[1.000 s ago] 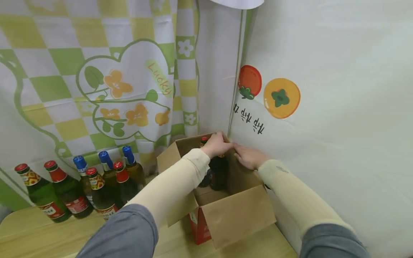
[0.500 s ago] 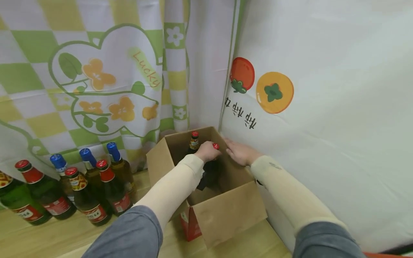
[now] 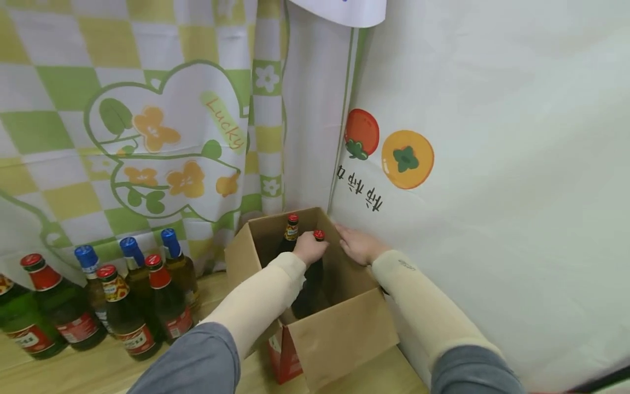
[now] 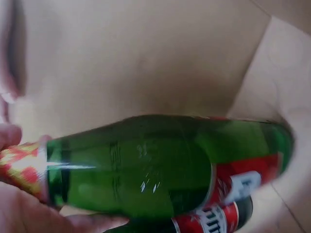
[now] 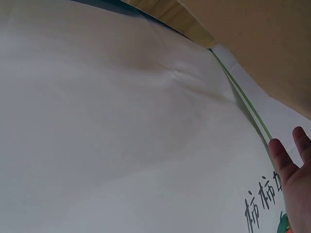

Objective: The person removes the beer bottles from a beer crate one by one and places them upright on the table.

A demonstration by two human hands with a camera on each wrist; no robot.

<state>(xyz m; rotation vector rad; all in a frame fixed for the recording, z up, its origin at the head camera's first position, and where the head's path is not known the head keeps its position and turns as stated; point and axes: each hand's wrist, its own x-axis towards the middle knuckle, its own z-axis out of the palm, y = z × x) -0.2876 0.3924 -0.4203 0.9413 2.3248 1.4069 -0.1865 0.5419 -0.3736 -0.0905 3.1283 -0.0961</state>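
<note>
A cardboard box point(image 3: 287, 358) with a red outside stands with its top flaps spread. My left hand point(image 3: 310, 249) reaches inside and grips a green beer bottle point(image 3: 311, 287) round its neck, the red cap showing above the fingers. The left wrist view shows this bottle point(image 4: 141, 170) tilted, its foil neck held between the fingers. A second red-capped beer bottle point(image 3: 292, 227) is farther back in the box; its label point(image 4: 218, 218) peeks out below the held bottle. My right hand point(image 3: 363, 246) lies at the box's right side, fingers extended; the right wrist view shows them spread.
Several beer bottles point(image 3: 133, 323), red- and blue-capped, stand on the wooden table point(image 3: 98, 375) at left. A checked curtain point(image 3: 74, 131) hangs behind, and a white sheet printed with fruit point(image 3: 492, 219) rises close along the right. The front flap point(image 3: 344, 334) sticks out toward me.
My left hand has drawn the bottle from the box's far right corner toward the near side. The right hand keeps to the right wall. The head view has shifted slightly.
</note>
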